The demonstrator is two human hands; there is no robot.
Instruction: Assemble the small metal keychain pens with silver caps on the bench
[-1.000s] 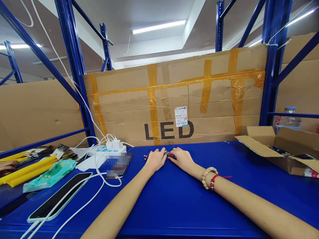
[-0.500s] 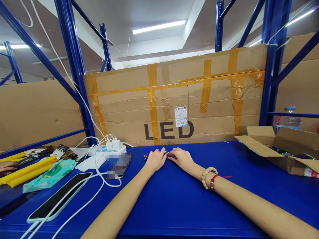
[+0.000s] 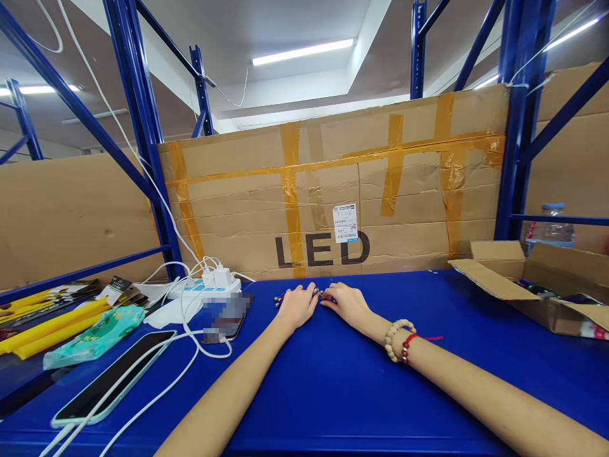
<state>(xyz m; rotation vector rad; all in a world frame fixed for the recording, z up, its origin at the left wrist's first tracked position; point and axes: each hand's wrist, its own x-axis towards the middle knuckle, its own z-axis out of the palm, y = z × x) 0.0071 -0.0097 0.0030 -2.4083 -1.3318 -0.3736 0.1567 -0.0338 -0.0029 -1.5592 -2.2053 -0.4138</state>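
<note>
My left hand (image 3: 299, 307) rests near the back of the blue table, its fingers closed around a small shiny metallic piece (image 3: 316, 291) whose kind I cannot make out. More small shiny bits (image 3: 280, 299), partly blue and red, stick out on the outer side of that hand. Facing it, my right hand (image 3: 349, 304) has thumb and fingers pinched together at the same metallic piece. What lies inside the pinch is mostly hidden by the fingers. A beaded bracelet (image 3: 394, 339) and a red cord circle the right wrist.
On the left lie a phone (image 3: 114, 377), white cables, a power strip (image 3: 204, 287), a second phone (image 3: 238, 320), a green packet (image 3: 98, 335) and yellow tubes (image 3: 61, 325). An open carton (image 3: 547, 314) stands right. A cardboard sheet (image 3: 238, 209) marked LED closes the back.
Another person's hand at the far left edge has gone out of view. My own hands look unchanged, still together at the small metallic piece.
</note>
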